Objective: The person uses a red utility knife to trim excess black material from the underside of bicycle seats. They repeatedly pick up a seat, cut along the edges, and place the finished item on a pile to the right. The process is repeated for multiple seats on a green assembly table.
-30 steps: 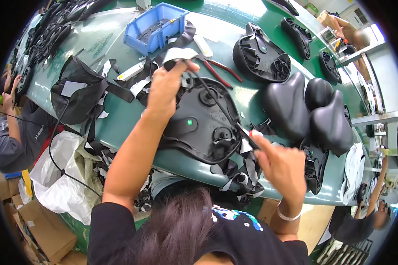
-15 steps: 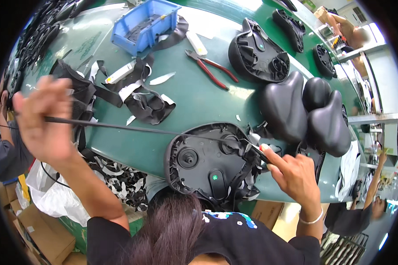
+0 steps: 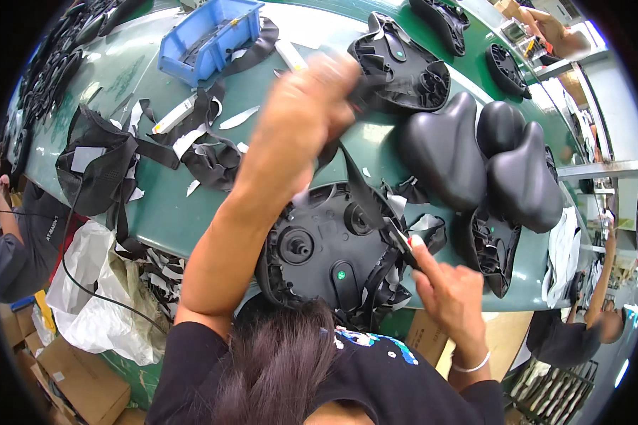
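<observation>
A: What has moved since half a second ago?

B: The left hand [image 3: 306, 106] has swung in from far out on the left and is now raised above the upturned black plastic saddle base [image 3: 329, 248], clenched on a black strap-like strip [image 3: 358, 188] that runs taut down to the base's right side.

A: And the right hand?

B: The right hand [image 3: 450, 294] has stayed at the base's right edge. It grips a small tool [image 3: 402, 239] with its tip against the strip; what kind of tool I cannot tell.

A: Where does the base lie?

B: On the near edge of the green counter [image 3: 177, 205], just in front of the person's head.

A: What lies around it?

B: To the right of the base, three smooth black padded saddles [image 3: 443, 152] huddle together. Beyond the base sits another upturned saddle shell [image 3: 400, 64]. To the left of the base are black and white trimmings [image 3: 205, 145], and further back a blue plastic bin [image 3: 205, 35]. Below the counter, left of the base, hangs a white plastic bag [image 3: 99, 283].
</observation>
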### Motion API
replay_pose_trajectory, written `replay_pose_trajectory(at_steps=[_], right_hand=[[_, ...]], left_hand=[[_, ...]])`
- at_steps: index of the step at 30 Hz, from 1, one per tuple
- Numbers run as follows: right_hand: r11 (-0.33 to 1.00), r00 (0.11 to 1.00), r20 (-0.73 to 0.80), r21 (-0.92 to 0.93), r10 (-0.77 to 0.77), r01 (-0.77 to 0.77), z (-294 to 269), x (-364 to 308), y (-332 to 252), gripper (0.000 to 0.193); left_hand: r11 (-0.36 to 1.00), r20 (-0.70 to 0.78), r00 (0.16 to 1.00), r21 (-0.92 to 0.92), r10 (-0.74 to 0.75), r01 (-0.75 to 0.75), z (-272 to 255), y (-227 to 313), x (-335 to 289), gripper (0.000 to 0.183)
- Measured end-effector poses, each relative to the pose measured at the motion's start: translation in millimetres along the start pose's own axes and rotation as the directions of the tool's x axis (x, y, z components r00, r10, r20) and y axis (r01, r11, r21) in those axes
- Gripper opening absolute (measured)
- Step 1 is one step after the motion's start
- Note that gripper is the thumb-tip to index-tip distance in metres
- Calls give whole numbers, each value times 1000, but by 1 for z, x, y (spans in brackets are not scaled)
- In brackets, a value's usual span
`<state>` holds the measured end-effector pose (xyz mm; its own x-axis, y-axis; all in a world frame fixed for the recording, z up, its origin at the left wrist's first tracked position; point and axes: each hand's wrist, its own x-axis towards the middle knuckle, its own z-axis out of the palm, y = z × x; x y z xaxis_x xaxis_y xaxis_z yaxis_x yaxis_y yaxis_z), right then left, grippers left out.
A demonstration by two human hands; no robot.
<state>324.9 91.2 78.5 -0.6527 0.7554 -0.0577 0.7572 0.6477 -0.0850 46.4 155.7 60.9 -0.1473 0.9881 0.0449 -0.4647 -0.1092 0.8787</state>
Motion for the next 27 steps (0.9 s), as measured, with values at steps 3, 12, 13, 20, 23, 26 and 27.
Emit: replay_pose_trajectory(at_steps=[3,12,13,20,23,26,27], right_hand=[[924,979,23,327,200,-197,6,-22,-19,52],[546,895,-13,796,446,-261,16,-11,-9,54],[643,895,-135,741,424,-193,9,4,2,51],[766,657,-562,642,502,-36,-67,149,100,25],[861,657,-621,501,427,-86,-61,246,176,29],[910,739,-550,352,390,-218,-33,324,249,36],[907,761,-516,354,393,-228,-19,347,261,37]], left_hand=[[928,-608,764,-114,218,-355,6,24,-3,32],[125,189,917,980,-352,-153,-57,-24,-64,42],[404,160,925,915,-345,-8,-63,-30,-62,39],[951,-88,989,275,-119,139,-52,7,11,36],[706,682,662,633,-312,-319,-31,-27,14,22],[732,757,639,513,-139,-449,-20,-52,32,21],[689,607,793,551,55,-470,-25,-62,39,19]])
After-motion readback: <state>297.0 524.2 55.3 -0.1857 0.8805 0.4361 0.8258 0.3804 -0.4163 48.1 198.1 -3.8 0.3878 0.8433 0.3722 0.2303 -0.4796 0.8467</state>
